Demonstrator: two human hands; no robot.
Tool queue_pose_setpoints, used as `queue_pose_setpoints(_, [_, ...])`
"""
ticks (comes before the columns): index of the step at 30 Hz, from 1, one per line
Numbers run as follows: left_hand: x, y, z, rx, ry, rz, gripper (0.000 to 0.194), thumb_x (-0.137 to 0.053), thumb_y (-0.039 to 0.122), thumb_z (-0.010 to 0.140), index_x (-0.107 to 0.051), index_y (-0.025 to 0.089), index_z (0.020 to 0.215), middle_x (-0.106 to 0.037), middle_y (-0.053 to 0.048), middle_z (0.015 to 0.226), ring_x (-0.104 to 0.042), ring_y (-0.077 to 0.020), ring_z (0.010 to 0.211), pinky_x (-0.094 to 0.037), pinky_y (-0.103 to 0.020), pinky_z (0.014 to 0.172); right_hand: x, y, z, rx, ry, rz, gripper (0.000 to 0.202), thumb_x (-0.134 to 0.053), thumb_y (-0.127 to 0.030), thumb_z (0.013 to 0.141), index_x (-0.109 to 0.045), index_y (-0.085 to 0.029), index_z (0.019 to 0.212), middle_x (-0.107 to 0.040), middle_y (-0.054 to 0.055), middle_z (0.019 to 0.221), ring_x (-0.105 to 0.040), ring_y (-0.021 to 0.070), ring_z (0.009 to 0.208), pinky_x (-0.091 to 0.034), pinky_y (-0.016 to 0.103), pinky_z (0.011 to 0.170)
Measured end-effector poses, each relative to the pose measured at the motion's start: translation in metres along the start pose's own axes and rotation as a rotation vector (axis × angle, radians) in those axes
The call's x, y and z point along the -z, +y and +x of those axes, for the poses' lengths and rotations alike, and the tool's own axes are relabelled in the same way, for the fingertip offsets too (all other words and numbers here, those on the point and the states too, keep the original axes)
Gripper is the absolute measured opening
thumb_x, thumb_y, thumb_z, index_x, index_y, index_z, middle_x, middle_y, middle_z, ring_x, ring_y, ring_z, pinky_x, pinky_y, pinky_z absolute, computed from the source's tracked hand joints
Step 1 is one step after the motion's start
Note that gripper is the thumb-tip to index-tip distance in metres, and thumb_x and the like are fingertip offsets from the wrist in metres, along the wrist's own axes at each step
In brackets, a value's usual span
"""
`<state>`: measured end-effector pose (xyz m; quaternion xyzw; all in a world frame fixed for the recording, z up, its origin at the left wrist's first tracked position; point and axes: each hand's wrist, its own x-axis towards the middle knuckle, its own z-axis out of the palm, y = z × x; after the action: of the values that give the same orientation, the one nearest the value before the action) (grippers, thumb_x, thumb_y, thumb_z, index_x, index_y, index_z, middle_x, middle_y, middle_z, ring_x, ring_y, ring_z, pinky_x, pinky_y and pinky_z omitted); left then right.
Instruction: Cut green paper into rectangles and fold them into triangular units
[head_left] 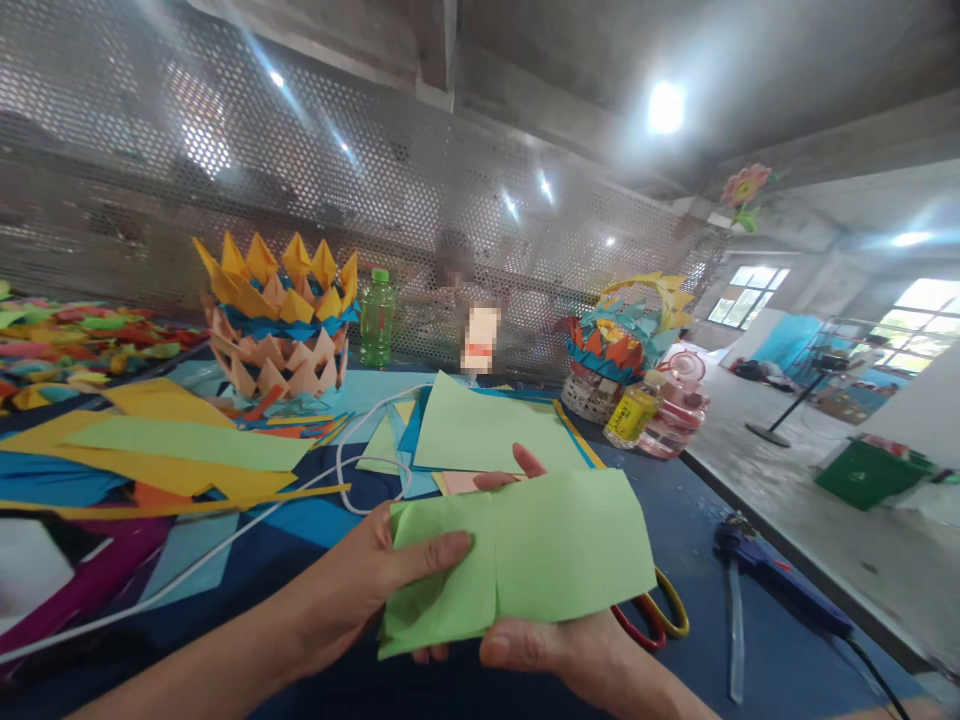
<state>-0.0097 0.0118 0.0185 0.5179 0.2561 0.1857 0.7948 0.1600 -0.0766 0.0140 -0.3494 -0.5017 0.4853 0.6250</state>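
Observation:
Between my two hands is a light green sheet of paper (574, 545) with a crease or split near its middle. My left hand (405, 565) grips its left part, thumb pressed on top and fingers underneath. From below and the right, my right hand (555, 645) holds the lower edge, its thumb at the crease; fingertips show behind the upper edge. Scissors (675, 605) with red and yellow handles lie partly hidden behind the sheet. Just beyond the hands, more pale green paper (487, 430) rests on blue and yellow pieces.
At left are a folded-paper basket (281, 330), a green bottle (377, 325) and paper strips (187, 445). A second paper basket (615, 340), a yellow-labelled bottle (632, 410) and a pink bottle (675, 415) stand right. A glue gun (787, 580) lies near the table edge; a white cable (247, 525) crosses the left.

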Motion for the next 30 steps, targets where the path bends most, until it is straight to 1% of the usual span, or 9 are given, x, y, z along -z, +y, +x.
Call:
queue_pose_setpoints(2, [0.001,-0.001,0.0,0.007,0.01,0.035,0.055,-0.074,0.047,0.082,-0.061,0.022,0.129,-0.074,-0.005,0.069,-0.064,-0.0147,0.047,-0.053,-0.021,0.043,-0.001,0.0,0.0,0.004,-0.01,0.029,0.116,-0.093,-0.029,0.057,-0.02,-0.037,0.147,-0.046,0.008,0.143,-0.056,0.0316,0.124,-0.043,0.052,0.108])
queue_pose_setpoints(6, [0.005,-0.004,0.004,-0.035,0.076,0.109,0.046,-0.074,0.05,0.08,-0.07,0.015,0.109,-0.072,-0.005,0.062,-0.066,-0.0172,0.048,-0.052,-0.022,0.044,-0.002,0.0,0.0,0.004,0.006,0.01,0.116,-0.093,-0.032,0.057,-0.021,-0.038,0.148,-0.04,0.007,0.15,-0.053,0.0305,0.127,-0.045,0.049,0.105])
queue_pose_setpoints(9, [0.005,0.0,0.007,-0.1,0.186,0.177,0.039,-0.076,0.051,0.076,-0.072,0.014,0.087,-0.069,-0.003,0.054,-0.064,-0.017,0.044,-0.05,-0.021,0.041,0.0,-0.004,0.0,-0.064,0.06,-0.171,0.107,-0.091,-0.04,0.058,-0.032,-0.03,0.147,-0.05,0.008,0.143,-0.053,0.0295,0.127,-0.041,0.045,0.109])
queue_pose_setpoints(13, [0.008,0.01,0.012,-0.203,0.377,0.269,0.034,-0.078,0.047,0.071,-0.065,0.016,0.068,-0.063,0.0,0.046,-0.062,-0.0174,0.04,-0.05,-0.022,0.039,0.011,-0.021,-0.005,-0.309,0.004,-0.641,0.067,-0.084,-0.039,0.069,-0.058,-0.024,0.128,-0.065,0.008,0.124,-0.062,0.0289,0.108,-0.05,0.043,0.094])
queue_pose_setpoints(15, [0.012,0.012,0.014,-0.248,0.441,0.296,0.029,-0.077,0.043,0.07,-0.066,0.016,0.074,-0.064,0.001,0.049,-0.065,-0.0192,0.042,-0.054,-0.026,0.041,0.024,-0.03,-0.009,-0.264,-0.053,-0.9,0.038,-0.071,-0.033,0.083,-0.064,-0.025,0.12,-0.065,0.006,0.122,-0.062,0.0255,0.106,-0.049,0.039,0.092])
queue_pose_setpoints(17, [0.017,0.012,0.016,-0.281,0.469,0.307,0.028,-0.077,0.041,0.069,-0.067,0.017,0.079,-0.066,0.001,0.052,-0.066,-0.0205,0.045,-0.057,-0.028,0.043,0.044,-0.036,-0.015,-0.186,0.007,-1.174,0.018,-0.056,-0.029,0.092,-0.068,-0.024,0.105,-0.067,0.006,0.111,-0.063,0.0242,0.1,-0.049,0.037,0.087])
queue_pose_setpoints(20, [0.021,0.011,0.017,-0.325,0.478,0.296,0.028,-0.078,0.038,0.067,-0.069,0.017,0.084,-0.069,0.001,0.061,-0.067,-0.0195,0.05,-0.059,-0.026,0.048,0.08,-0.04,-0.026,-0.184,0.175,-1.614,0.021,-0.043,-0.022,0.093,-0.064,-0.02,0.093,-0.065,0.009,0.102,-0.061,0.0256,0.099,-0.046,0.041,0.089])
queue_pose_setpoints(24, [0.02,0.013,0.015,-0.382,0.48,0.312,0.023,-0.077,0.035,0.069,-0.071,0.017,0.083,-0.07,0.002,0.065,-0.066,-0.0162,0.052,-0.059,-0.023,0.047,0.116,-0.036,-0.043,-0.285,0.245,-1.706,0.014,-0.048,-0.021,0.087,-0.061,-0.018,0.09,-0.064,0.011,0.092,-0.064,0.0289,0.089,-0.048,0.042,0.081])
queue_pose_setpoints(30, [0.022,0.015,0.013,-0.403,0.48,0.344,0.02,-0.078,0.036,0.071,-0.071,0.019,0.08,-0.07,0.002,0.065,-0.067,-0.0172,0.055,-0.062,-0.026,0.051,0.122,-0.029,-0.054,-0.327,0.231,-1.705,0.021,-0.042,-0.017,0.086,-0.055,-0.016,0.103,-0.063,0.01,0.089,-0.065,0.0255,0.081,-0.047,0.037,0.074])
